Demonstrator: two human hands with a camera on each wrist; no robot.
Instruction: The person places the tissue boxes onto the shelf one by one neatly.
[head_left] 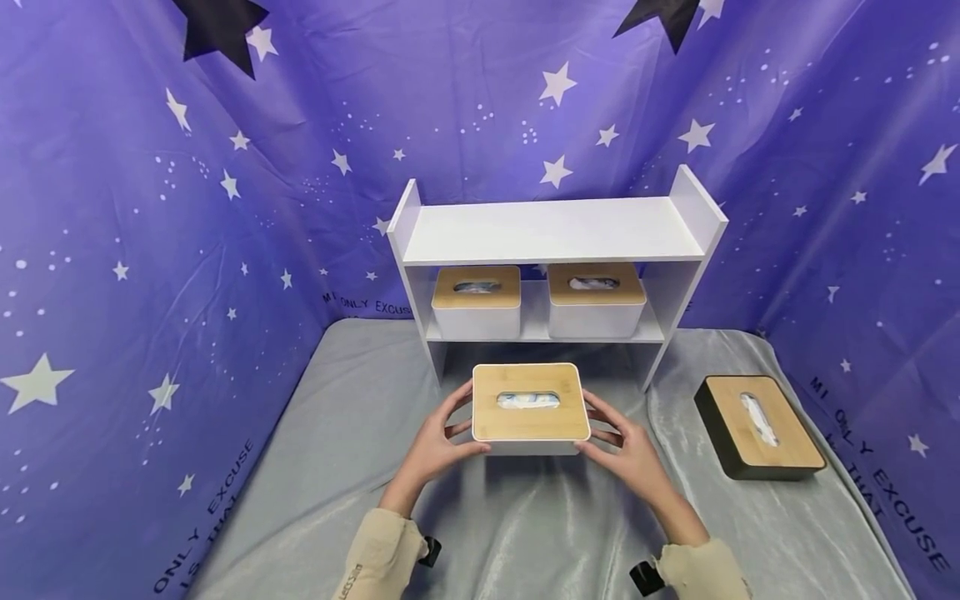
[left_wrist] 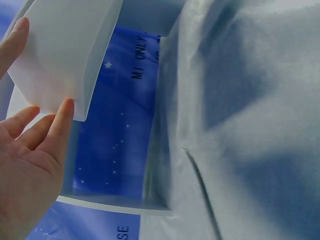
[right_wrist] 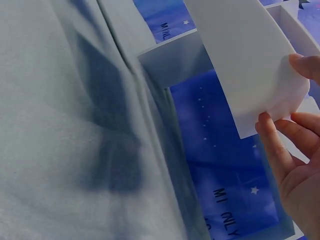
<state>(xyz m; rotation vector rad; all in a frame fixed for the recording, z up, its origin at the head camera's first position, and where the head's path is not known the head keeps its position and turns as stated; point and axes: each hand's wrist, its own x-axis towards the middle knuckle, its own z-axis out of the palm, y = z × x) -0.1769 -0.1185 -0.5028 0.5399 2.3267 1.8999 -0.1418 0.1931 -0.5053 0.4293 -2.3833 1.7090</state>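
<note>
White tissue box (head_left: pixel 529 410) with a bamboo lid, held up off the grey cloth (head_left: pixel 525 533) between both hands, just in front of the white shelf unit (head_left: pixel 555 229). Left hand (head_left: pixel 442 442) at the box's left end, thumb along the near edge, fingers spread up the side; in the left wrist view, fingertips (left_wrist: pixel 64 112) pressed flat against the white wall of the box (left_wrist: pixel 60 55), one more finger at the upper edge. Right hand (head_left: pixel 626 446) mirrored at the right end, fingers spread; in the right wrist view, fingertips (right_wrist: pixel 267 130) under and around the rounded corner of the box (right_wrist: pixel 250 65). Grip by opposing pressure from the two sides, no pinching. Tissue showing through the oval slot in the lid.

Behind, on the shelf unit's lower board: two more white boxes with bamboo lids, one to the left (head_left: pixel 476 302), one to the right (head_left: pixel 596 298), side by side, close but apart. Top board bare white. Far to the right on the cloth, well apart from the hands, a black box with a bamboo lid (head_left: pixel 759 427), lying at an angle, tissue in its slot. Purple star-printed backdrop (head_left: pixel 150 208) around on three sides. Beige sleeves (head_left: pixel 378 554) at both wrists.
</note>
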